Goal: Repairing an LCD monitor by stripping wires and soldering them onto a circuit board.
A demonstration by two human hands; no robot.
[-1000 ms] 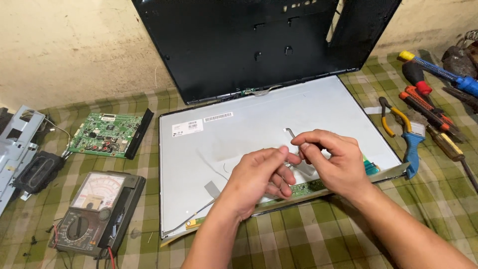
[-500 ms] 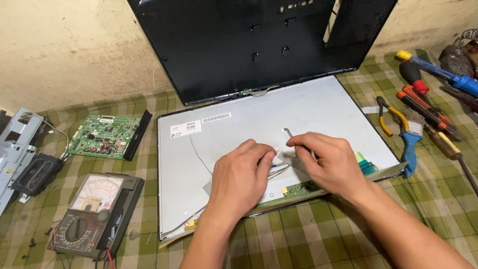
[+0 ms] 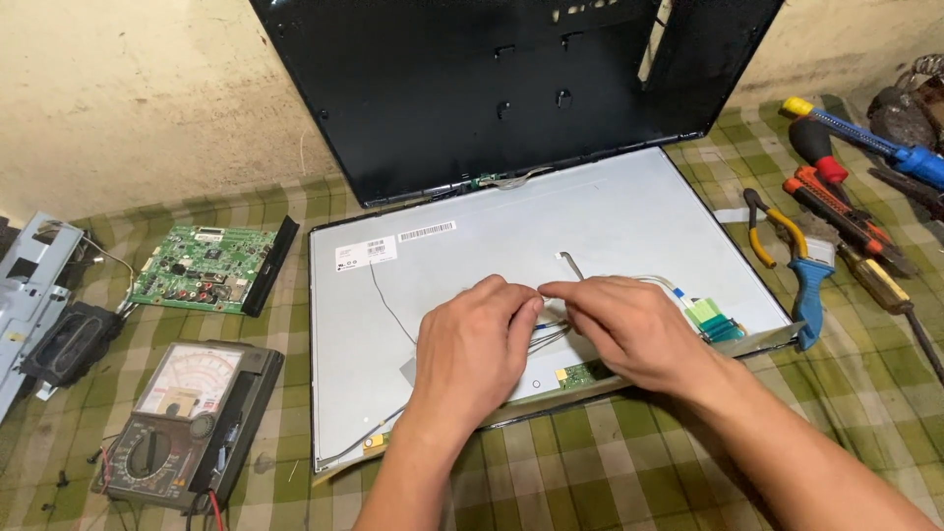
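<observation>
A grey metal display panel (image 3: 590,211) lies face down on the checked cloth, with a black back cover (image 3: 492,88) leaning upright behind it. My left hand (image 3: 472,344) and my right hand (image 3: 624,329) meet over the panel's near middle, fingertips pinched together on a bundle of thin wires (image 3: 549,334). A flat ribbon cable (image 3: 570,264) runs up from between the hands. A narrow green driver board (image 3: 580,374) sits along the panel's near edge, just below the hands.
A green circuit board (image 3: 202,267), a small black speaker (image 3: 69,339), a metal bracket (image 3: 29,270) and an analogue multimeter (image 3: 182,418) lie on the left. Pliers (image 3: 801,270) and several screwdrivers (image 3: 851,221) lie on the right.
Both hands have dropped lower onto the panel and closed together on the wires. The view has shifted slightly closer.
</observation>
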